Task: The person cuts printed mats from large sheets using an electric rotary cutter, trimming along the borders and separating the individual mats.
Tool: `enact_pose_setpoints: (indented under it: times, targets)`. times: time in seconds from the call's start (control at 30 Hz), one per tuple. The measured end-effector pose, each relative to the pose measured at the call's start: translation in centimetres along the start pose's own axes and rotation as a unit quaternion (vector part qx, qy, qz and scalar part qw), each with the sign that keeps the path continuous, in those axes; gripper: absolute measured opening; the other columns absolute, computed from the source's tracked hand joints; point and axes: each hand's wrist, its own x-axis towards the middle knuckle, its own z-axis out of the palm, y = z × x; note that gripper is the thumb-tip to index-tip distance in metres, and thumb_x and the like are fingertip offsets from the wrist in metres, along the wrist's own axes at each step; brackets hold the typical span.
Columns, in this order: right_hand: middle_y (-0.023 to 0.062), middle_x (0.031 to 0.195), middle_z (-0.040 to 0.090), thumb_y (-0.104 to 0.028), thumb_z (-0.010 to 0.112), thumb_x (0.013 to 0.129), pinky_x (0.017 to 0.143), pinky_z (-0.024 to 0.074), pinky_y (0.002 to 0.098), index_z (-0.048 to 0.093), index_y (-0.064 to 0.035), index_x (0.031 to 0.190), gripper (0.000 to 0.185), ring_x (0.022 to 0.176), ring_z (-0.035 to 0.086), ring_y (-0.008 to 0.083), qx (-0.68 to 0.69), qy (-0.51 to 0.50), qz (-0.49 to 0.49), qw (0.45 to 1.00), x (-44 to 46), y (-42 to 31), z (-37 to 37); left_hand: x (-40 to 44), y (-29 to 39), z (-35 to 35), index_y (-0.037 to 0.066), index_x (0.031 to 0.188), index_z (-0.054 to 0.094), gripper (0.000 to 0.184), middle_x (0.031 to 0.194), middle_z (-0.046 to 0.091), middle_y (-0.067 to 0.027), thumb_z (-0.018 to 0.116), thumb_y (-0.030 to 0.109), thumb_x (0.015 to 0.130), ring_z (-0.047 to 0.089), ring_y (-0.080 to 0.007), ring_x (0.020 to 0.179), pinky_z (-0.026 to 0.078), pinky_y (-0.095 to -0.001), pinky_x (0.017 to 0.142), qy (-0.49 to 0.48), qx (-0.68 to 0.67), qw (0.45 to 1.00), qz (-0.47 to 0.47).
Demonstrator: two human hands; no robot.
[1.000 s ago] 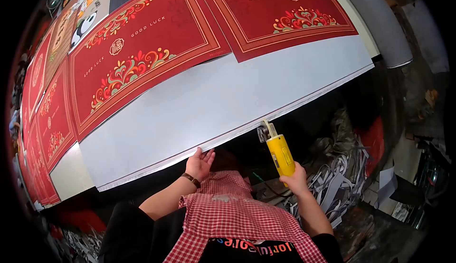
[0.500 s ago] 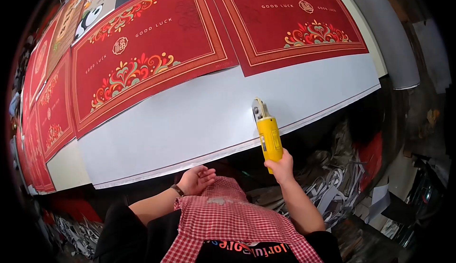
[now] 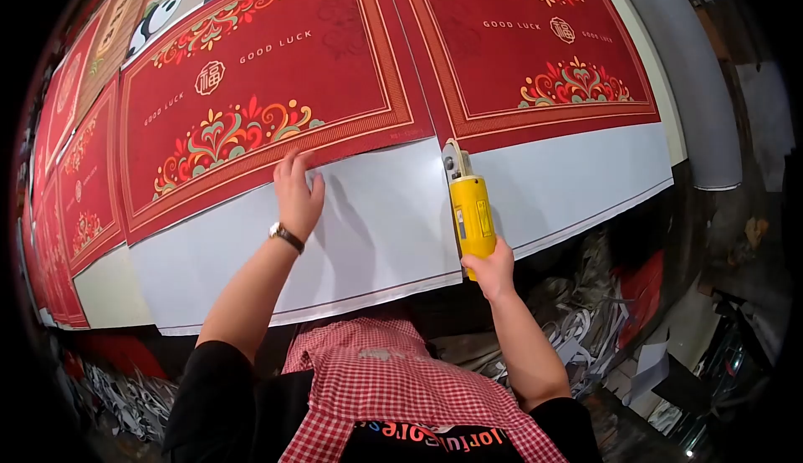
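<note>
My right hand grips a yellow electric rotary cutter by the rear of its body. The cutter's round blade end lies at the lower border of the printed sheet, near the seam between two red "GOOD LUCK" mats. A dark slit runs behind it through the white margin to the front edge. My left hand rests with fingers apart at the lower edge of the left red mat, holding nothing. The right red mat lies just beyond the blade.
More red mats and a panda print lie to the left. A grey roll stands along the table's right side. Trimmed strips are heaped below the front edge.
The cutter has moved forward from the white margin to the mats' border, leaving a slit. My left hand has risen from beside the apron onto the left mat's edge.
</note>
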Motion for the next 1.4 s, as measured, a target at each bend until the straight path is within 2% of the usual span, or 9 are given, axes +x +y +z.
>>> enact_pose_setpoints:
  times: [0.17, 0.27, 0.4, 0.73, 0.8, 1.07, 1.3, 1.33, 1.4]
  targets:
    - [0.0131, 0.086, 0.064, -0.013, 0.07, 0.058, 0.071, 0.0492, 0.034, 0.057, 0.0032, 0.097, 0.044, 0.078, 0.062, 0.0234, -0.001, 0.003, -0.013, 1.0, 1.9, -1.5, 0.9, 4.3, -1.5, 2.8, 0.011, 0.13, 0.045, 0.051, 0.141, 0.03, -0.023, 0.057, 0.024, 0.082, 0.024, -0.042, 0.131, 0.022, -0.0536, 0.105, -0.004, 0.14, 0.985, -0.099]
    - [0.0125, 0.085, 0.064, -0.012, 0.07, 0.058, 0.071, 0.0492, 0.0337, 0.057, 0.0028, 0.097, 0.043, 0.078, 0.062, 0.0225, 0.005, -0.001, -0.008, 1.0, 3.0, -2.9, 1.2, 5.8, -1.7, 4.2, 0.016, 0.141, 0.031, 0.06, 0.148, 0.015, -0.0228, 0.045, 0.042, 0.09, 0.007, -0.0428, 0.137, 0.007, -0.0634, 0.105, -0.009, 0.22, 0.95, -0.22]
    - [0.0115, 0.084, 0.064, -0.011, 0.069, 0.058, 0.07, 0.0493, 0.0334, 0.057, 0.0024, 0.096, 0.042, 0.077, 0.062, 0.0219, -0.004, 0.0, -0.003, 1.0, 4.9, -4.7, 1.9, 6.0, -0.8, 5.6, 0.016, 0.145, 0.02, 0.064, 0.15, 0.012, -0.0213, 0.035, 0.049, 0.092, 0.003, -0.0405, 0.139, 0.006, -0.0633, 0.105, -0.028, 0.318, 0.912, -0.256]
    - [0.0108, 0.083, 0.063, -0.01, 0.068, 0.06, 0.069, 0.0494, 0.0318, 0.056, 0.0026, 0.096, 0.039, 0.074, 0.062, 0.0202, 0.038, -0.029, -0.022, 0.999, 10.8, -7.8, 4.1, 6.3, -0.1, 5.6, 0.015, 0.143, 0.026, 0.063, 0.149, 0.016, -0.0203, 0.038, 0.047, 0.091, 0.008, -0.0393, 0.139, 0.008, -0.0602, 0.107, -0.011, 0.353, 0.9, -0.256]
    - [0.0103, 0.082, 0.063, -0.009, 0.068, 0.06, 0.067, 0.0494, 0.0305, 0.055, 0.0025, 0.095, 0.039, 0.072, 0.061, 0.0186, 0.045, -0.021, -0.063, 0.997, 12.3, -8.1, 4.6, 6.2, -0.3, 5.7, 0.014, 0.143, 0.028, 0.062, 0.149, 0.017, -0.0204, 0.039, 0.047, 0.091, 0.008, -0.0393, 0.138, 0.008, -0.0601, 0.106, -0.004, 0.353, 0.9, -0.255]
    - [0.0092, 0.082, 0.062, -0.007, 0.067, 0.06, 0.066, 0.0489, 0.0298, 0.055, 0.0025, 0.094, 0.037, 0.071, 0.06, 0.0173, 0.083, -0.041, -0.054, 0.994, 16.8, -11.0, 6.5, 6.1, -0.6, 5.9, 0.014, 0.138, 0.037, 0.061, 0.148, 0.021, -0.0197, 0.045, 0.046, 0.087, 0.013, -0.0381, 0.138, 0.011, -0.0588, 0.106, 0.024, 0.356, 0.902, -0.241]
    - [0.009, 0.082, 0.062, -0.004, 0.065, 0.059, 0.066, 0.0489, 0.0302, 0.056, 0.0032, 0.093, 0.036, 0.074, 0.06, 0.0181, 0.078, -0.057, -0.059, 0.994, 20.5, -15.1, 7.9, 6.3, -0.2, 5.7, 0.016, 0.141, 0.032, 0.062, 0.148, 0.021, -0.0171, 0.048, 0.042, 0.087, 0.014, -0.0348, 0.138, 0.012, -0.0563, 0.107, 0.019, 0.355, 0.899, -0.257]
    - [0.009, 0.082, 0.062, -0.004, 0.065, 0.059, 0.066, 0.0489, 0.0302, 0.056, 0.0032, 0.093, 0.036, 0.074, 0.06, 0.0181, 0.077, -0.058, -0.062, 0.993, 21.1, -15.5, 8.2, 6.2, -0.5, 5.8, 0.014, 0.138, 0.037, 0.062, 0.148, 0.021, -0.0188, 0.049, 0.043, 0.085, 0.012, -0.0366, 0.138, 0.009, -0.0571, 0.108, 0.032, 0.34, 0.907, -0.247]
    - [0.0076, 0.083, 0.06, 0.004, 0.064, 0.061, 0.064, 0.0479, 0.0284, 0.055, 0.0029, 0.092, 0.032, 0.072, 0.058, 0.0152, 0.105, -0.062, -0.067, 0.99, 22.2, -16.5, 8.8, 6.2, -0.5, 5.8, 0.014, 0.138, 0.037, 0.062, 0.148, 0.021, -0.0189, 0.05, 0.043, 0.085, 0.012, -0.0367, 0.138, 0.009, -0.0569, 0.108, 0.033, 0.339, 0.907, -0.246]
